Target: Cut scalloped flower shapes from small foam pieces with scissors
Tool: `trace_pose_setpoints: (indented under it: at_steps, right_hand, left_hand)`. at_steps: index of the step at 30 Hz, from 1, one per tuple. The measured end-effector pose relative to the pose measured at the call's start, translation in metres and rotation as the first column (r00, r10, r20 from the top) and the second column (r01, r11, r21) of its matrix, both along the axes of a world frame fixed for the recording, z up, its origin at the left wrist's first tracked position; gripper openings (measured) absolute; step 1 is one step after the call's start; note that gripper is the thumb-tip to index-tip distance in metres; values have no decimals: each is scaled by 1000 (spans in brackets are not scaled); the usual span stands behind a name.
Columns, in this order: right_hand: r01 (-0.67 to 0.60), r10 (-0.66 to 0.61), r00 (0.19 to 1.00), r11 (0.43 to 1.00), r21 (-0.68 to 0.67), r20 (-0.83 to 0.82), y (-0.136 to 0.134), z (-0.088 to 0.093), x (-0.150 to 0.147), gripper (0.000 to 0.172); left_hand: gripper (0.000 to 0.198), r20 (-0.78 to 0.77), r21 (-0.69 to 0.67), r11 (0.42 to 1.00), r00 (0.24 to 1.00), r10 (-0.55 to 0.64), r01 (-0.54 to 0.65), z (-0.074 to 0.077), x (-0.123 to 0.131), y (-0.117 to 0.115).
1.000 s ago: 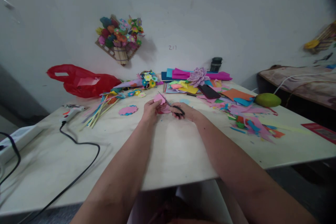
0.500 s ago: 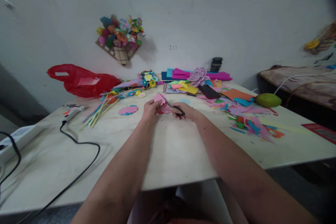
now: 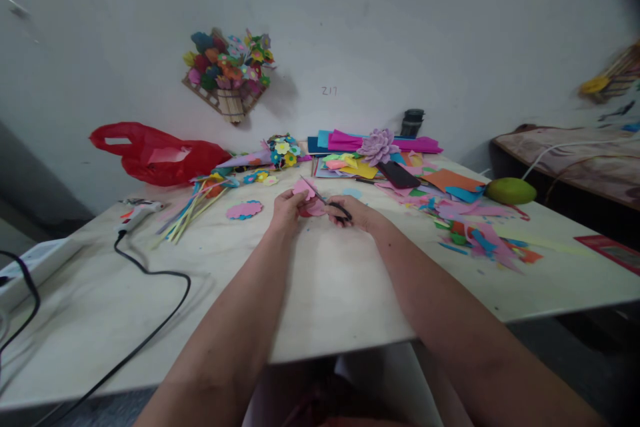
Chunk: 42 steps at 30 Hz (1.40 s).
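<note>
My left hand (image 3: 287, 208) pinches a pink piece of craft sheet (image 3: 303, 188) with a scalloped edge. My right hand (image 3: 354, 212) is closed round the dark handles of a pair of scissors (image 3: 341, 209), whose blades point up and left and lie against the pink piece. More pink sheet shows between my hands; whether it is one piece with the held part, I cannot tell. Left of my left hand, a pink scalloped disc (image 3: 244, 210) with blue edges beneath lies on the table.
On the left are a glue gun (image 3: 143, 213) with its cord, a power strip (image 3: 40, 267), a red plastic bag (image 3: 160, 157) and thin stems (image 3: 193, 213). Coloured scraps (image 3: 480, 233), a dark phone (image 3: 399, 174) and a green mango-like fruit (image 3: 511, 191) lie to the right. A purple flower (image 3: 377, 147) rests at the back.
</note>
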State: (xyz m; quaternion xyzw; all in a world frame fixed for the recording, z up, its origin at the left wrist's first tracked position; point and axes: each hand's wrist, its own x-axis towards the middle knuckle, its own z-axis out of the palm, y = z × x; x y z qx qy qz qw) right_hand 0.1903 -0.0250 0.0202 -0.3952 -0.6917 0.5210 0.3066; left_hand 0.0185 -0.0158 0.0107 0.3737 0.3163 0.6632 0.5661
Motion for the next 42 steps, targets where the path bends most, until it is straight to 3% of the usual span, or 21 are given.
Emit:
trace_pose_setpoints:
  at_steps: [32,42]
  right_hand:
    - [66,-65,996,998,14,-60,4,-3,-3,29]
    - [70,-73,997,994,-78,-27,-6,8,-5,13]
  left_hand:
    - [16,-81,-78,995,995,-62,56,0,0,0]
    - [26,-53,-51,999,999,-9,6,5,0,-5]
